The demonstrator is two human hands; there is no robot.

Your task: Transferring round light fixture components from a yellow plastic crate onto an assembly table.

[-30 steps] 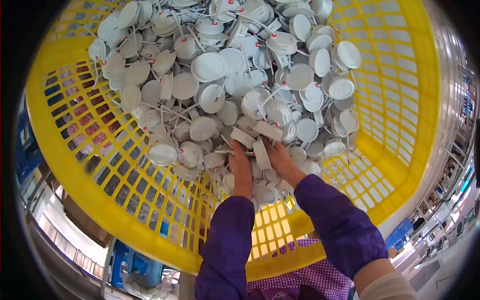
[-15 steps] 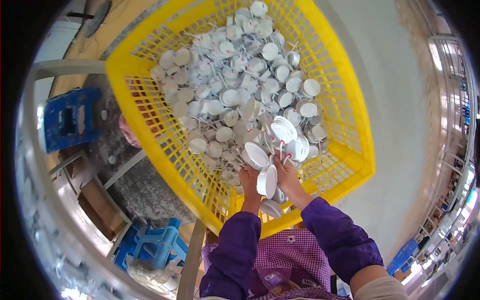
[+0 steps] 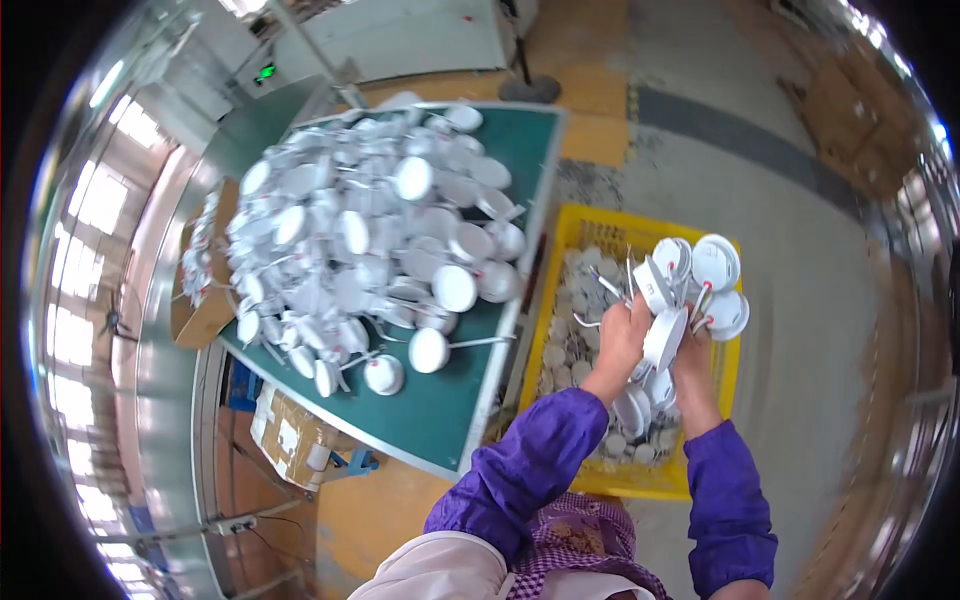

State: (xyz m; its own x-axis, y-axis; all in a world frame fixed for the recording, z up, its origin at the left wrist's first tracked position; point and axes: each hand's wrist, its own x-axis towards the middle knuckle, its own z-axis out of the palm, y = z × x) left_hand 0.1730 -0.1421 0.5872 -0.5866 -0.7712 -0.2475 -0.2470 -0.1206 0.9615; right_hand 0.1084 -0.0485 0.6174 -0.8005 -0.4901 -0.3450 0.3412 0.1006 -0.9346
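Both hands are holding up a bunch of white round discs w/ thin wire leads, lifted above the yellow basket. Left hand is gripping the bunch from the left side, fingers curled tight around the leads and the disc edges. Right hand is sitting just beside it, fingers wrapped up under the discs from below; exact finger spacing is hard to tell since the discs are covering them, but it looks closed on the bunch. Approx. five or six discs are fanning out above the knuckles, faces tilted diff. ways, a couple more hanging lower btwn the wrists.

Yellow basket is standing on the grey floor, right next to the green table, and is holding more of the same white discs in its bottom. On the table a big heap of white discs is lying piled, wires tangled, spreading from the far edge toward the near corner. A cardboard box is sitting at the table's left edge, touching the heap. Another carton is showing under the table. Purple sleeves are covering both forearms.
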